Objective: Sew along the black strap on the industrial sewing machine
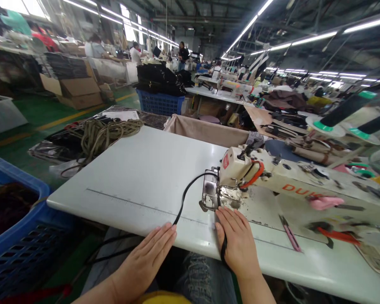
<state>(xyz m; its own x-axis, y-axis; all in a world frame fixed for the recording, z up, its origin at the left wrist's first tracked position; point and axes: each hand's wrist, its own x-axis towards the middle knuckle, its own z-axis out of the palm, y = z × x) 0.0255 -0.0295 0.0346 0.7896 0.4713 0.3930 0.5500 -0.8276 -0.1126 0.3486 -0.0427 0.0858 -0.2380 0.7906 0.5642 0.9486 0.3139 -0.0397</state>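
A thin black cord [184,196] curves over the white sewing table [139,169] to the needle area of a sewing machine [237,169]. At the table's front edge, my left hand [148,253] has its fingers straight and together over the cord; its thumb is hidden. My right hand [237,240] lies just in front of the metal needle plate [210,190], fingers pressed on the cord running out from under the machine. The cord passes by the right thumb and drops over the edge.
Pink-handled thread snips [290,234] lie right of my right hand. Olive cords [104,135] are heaped at the table's left corner. A blue basket [19,223] stands at left, thread cones [345,109] at right. A cloth-lined bin [209,131] adjoins the back edge.
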